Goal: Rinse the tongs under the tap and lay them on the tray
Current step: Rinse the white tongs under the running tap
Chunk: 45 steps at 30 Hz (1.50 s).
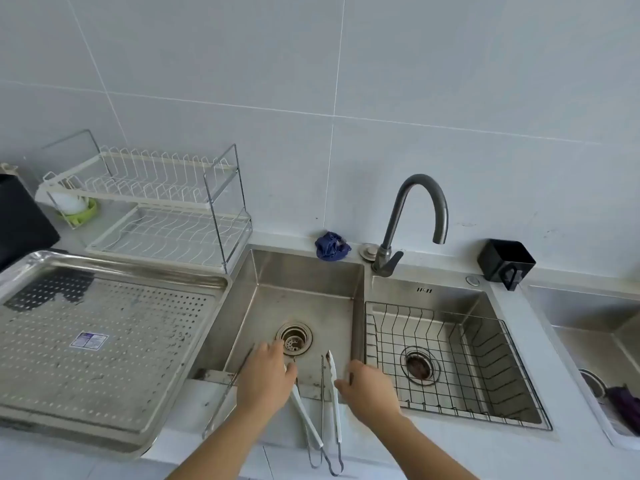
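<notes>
Two bare forearms reach forward from the bottom edge toward the left basin of a stainless-steel double sink [263, 282]. Lying over that basin's near rim are several pairs of metal tongs with white handles [333, 393], long axes running roughly away from the person, looped ends toward the body and tips out over the basin. One pair lies between the hands; another passes under the left hand [265, 374]; a thinner bare-metal pair [227, 393] slants just left of it.

That left hand rests palm-down on a white handle, though whether the fingers actually clasp it cannot be told. Fingers of the right hand [367, 388] are loosely spread, touching or just beside the middle pair, closed on nothing. Both hands are about equally near.

Behind the divider, the grey curved tap [420, 202] points toward the right basin, which holds a black wire basket [460, 362]; no water is visible. Left of the sink, the perforated steel tray [104, 344] holds nothing but a small label.
</notes>
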Tool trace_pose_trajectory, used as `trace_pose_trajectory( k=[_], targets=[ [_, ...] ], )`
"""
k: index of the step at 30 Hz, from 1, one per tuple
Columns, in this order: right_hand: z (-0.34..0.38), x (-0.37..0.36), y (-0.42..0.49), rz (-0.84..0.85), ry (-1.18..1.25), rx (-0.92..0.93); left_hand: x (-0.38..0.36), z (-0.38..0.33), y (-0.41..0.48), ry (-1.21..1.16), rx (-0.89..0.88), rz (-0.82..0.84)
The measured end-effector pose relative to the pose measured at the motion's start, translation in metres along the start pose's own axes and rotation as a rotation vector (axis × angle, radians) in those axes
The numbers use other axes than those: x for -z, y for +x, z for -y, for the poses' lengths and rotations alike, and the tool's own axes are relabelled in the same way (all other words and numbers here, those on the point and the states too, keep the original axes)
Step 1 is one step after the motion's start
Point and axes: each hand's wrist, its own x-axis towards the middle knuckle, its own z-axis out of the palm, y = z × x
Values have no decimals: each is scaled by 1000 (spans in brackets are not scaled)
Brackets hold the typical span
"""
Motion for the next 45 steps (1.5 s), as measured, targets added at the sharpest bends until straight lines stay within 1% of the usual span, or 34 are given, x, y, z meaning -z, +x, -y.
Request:
trace_pose_trajectory(
  k=[1, 6, 8, 14, 17, 19, 23, 26, 33, 36, 39, 42, 45],
  targets=[
    [-1, -2, -2, 27, -6, -18, -3, 0, -3, -23, 41, 36],
    [1, -13, -9, 49, 8, -81, -24, -1, -13, -274, 200, 74],
    [3, -17, -10, 60, 25, -96, -28, -2, -14, -332, 240, 66],
    [5, -30, -12, 115, 74, -145, -40, -7, -21, -474, 346, 111],
    [6, -34, -12, 96, 100, -136, -42, -10, -22, -536, 413, 129],
    [7, -32, -14, 64, 122, -128, -40, -11, -23, -580, 442, 102],
    [5, -25, -14, 1, 169, -91, -34, -17, -25, -679, 443, 21],
    [5, -13, -12, -64, 214, -70, -30, -29, -23, -887, 458, 15],
    [-7, 28, 0, -164, 297, -40, -37, -80, -24, -1378, 514, 172],
    [-19, 47, 5, -168, 337, -26, -35, -107, -24, -1550, 528, 260],
    [-31, 61, 9, -123, 394, -6, -30, -130, -18, -1635, 502, 296],
    [-39, 75, 18, -114, 432, 13, -28, -142, -6, -1644, 473, 294],
    [-41, 89, 33, -62, 488, 52, -23, -143, 8, -1668, 485, 289]
  ],
)
